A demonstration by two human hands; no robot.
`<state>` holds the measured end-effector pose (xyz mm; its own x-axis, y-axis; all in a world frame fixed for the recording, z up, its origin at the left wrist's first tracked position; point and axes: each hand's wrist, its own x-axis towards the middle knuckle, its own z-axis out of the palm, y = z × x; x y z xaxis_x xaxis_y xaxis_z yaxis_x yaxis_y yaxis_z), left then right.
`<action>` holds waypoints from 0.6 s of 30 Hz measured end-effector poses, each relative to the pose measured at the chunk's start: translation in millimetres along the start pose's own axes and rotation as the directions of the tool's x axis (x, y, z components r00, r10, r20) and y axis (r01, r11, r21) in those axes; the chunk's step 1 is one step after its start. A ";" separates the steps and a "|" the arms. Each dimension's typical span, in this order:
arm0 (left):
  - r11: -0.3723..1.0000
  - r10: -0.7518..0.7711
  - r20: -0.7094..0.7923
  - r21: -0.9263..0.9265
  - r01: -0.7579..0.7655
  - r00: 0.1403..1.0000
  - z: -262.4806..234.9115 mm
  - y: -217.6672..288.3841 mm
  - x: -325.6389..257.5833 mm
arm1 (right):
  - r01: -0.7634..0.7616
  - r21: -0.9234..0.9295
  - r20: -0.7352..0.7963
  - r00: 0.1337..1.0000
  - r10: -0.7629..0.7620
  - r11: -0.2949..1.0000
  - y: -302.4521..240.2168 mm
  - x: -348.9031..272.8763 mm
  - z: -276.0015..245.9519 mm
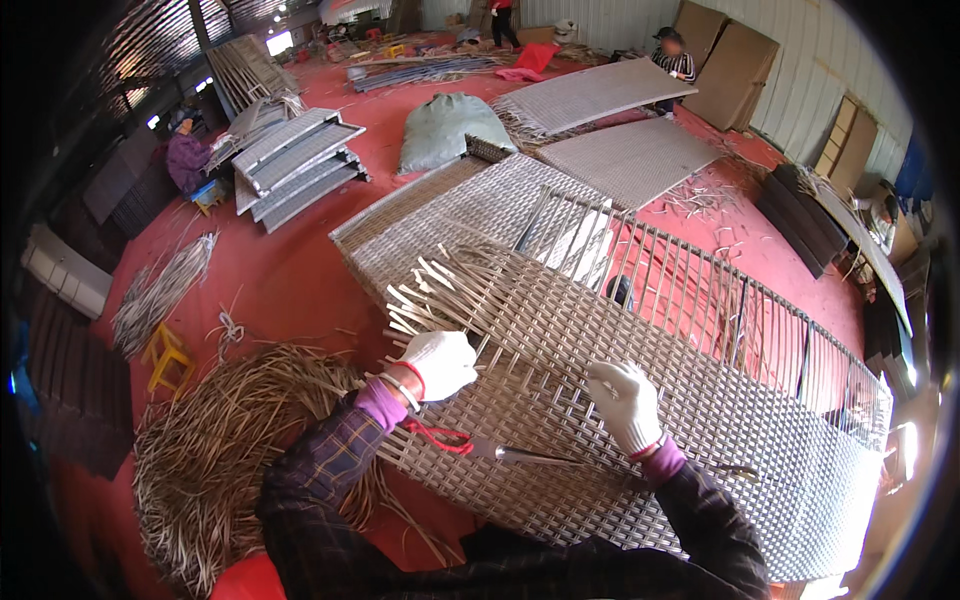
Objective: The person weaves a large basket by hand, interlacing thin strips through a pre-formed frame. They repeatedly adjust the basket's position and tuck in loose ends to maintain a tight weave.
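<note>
A grey-brown woven panel [690, 450] of flat strips on a rod frame lies in front of me. My left hand [437, 365], in a white glove, is closed at the panel's left part, beside the loose strip ends [440, 285]; what its fingers hold is hidden. My right hand [625, 405], also gloved, bends its fingers closed against the weave further right; anything pinched there is too small to make out. Between my forearms, a pointed metal tool [535, 457] rests on the panel, with a red cord [437, 434] at its handle end near my left wrist.
A big heap of loose strips [225, 455] lies at lower left, near a yellow stool [168, 358]. Beyond the panel's bare rods [690, 275] are more woven panels [600, 95] and a pale green sack [455, 125]. Stacked panels [300, 165] stand far left. Other people work further off.
</note>
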<state>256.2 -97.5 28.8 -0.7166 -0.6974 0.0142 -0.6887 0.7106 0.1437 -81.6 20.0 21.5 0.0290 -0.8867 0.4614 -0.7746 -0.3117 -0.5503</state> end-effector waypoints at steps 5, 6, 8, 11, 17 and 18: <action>0.831 0.240 -0.038 -0.508 -0.226 0.970 19.3 0.7 35.8 | -0.190 0.065 -0.149 0.969 0.198 0.980 20.8 -30.6 -18.9; 0.880 0.300 0.055 -0.400 -0.254 0.952 26.2 3.4 41.0 | -0.109 -0.002 -0.179 0.978 0.107 0.994 23.2 -33.2 -16.4; 0.810 0.424 0.077 0.414 -0.416 0.902 41.4 7.1 40.0 | 0.006 -0.121 -0.172 0.985 -0.027 0.993 26.1 -38.2 -8.6; 0.799 0.387 -0.104 0.533 -0.277 0.916 54.3 -17.3 18.9 | -0.036 -0.148 -0.096 0.995 0.022 0.988 33.3 -45.3 -1.8; 0.943 0.125 -0.178 0.326 -0.061 0.976 18.4 -87.0 -42.8 | -0.036 -0.036 -0.063 0.997 0.034 0.999 24.9 -34.6 -0.2; 0.929 0.238 -0.257 0.341 -0.142 0.937 10.3 -77.6 -42.2 | -0.016 0.069 -0.033 0.999 0.019 0.997 15.2 -19.9 5.0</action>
<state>338.8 -122.3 6.8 -0.8067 -0.5083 0.3014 -0.5756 0.7912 -0.2064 -90.8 31.2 0.5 -0.0066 -0.8806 0.4738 -0.7294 -0.3199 -0.6047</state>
